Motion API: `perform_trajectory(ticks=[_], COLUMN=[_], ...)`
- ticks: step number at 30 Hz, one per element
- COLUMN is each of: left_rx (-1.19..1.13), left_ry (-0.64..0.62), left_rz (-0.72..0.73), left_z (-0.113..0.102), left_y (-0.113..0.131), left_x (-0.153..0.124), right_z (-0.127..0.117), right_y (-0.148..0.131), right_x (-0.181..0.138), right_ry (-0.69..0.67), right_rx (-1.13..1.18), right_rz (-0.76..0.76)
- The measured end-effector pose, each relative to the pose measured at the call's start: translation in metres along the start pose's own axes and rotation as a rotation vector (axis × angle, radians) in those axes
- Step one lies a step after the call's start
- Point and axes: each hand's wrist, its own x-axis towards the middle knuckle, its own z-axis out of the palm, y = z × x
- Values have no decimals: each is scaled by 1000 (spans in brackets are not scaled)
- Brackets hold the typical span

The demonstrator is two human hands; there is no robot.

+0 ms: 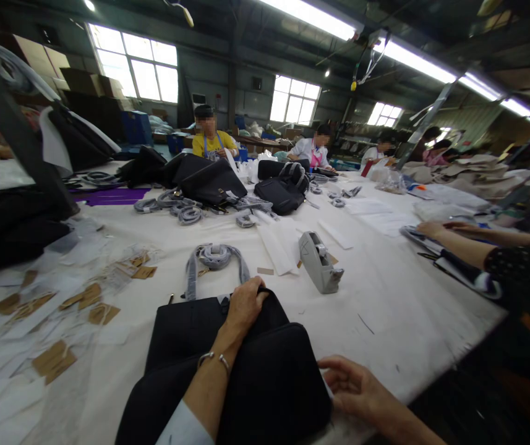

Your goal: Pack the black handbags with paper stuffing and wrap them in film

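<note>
A black bag lies on the white table right in front of me. My left hand grips the bag's top edge, fingers curled over it, a silver bracelet on the wrist. My right hand rests against the bag's right side near the table's front edge, fingers loosely bent and apart. A wrapped grey shoulder strap lies just beyond the bag's top.
A grey tape dispenser stands right of the strap. Brown paper tags and clear sleeves litter the left. More black bags and coiled straps lie farther back. A co-worker's arm reaches in from the right; other people sit at the far end.
</note>
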Motion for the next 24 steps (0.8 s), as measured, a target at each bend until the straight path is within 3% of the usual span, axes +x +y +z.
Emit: perform_trajectory(ticks=[8, 14, 21, 24], left_rx=[-11, -34, -17, -18], left_ry=[-15, -26, -28, -30], left_rz=[-20, -26, -49, -62], left_z=[0, 2, 1, 1], left_y=[1, 0, 1, 0], left_x=[0, 1, 4, 4], right_z=[5, 1, 14, 22], right_y=[0, 7, 8, 2], right_x=[13, 23, 59, 62], right_ry=[-122, 60, 288, 342], right_rx=[-136, -430, -565, -532], right_rz=[-101, -149, -301, -235])
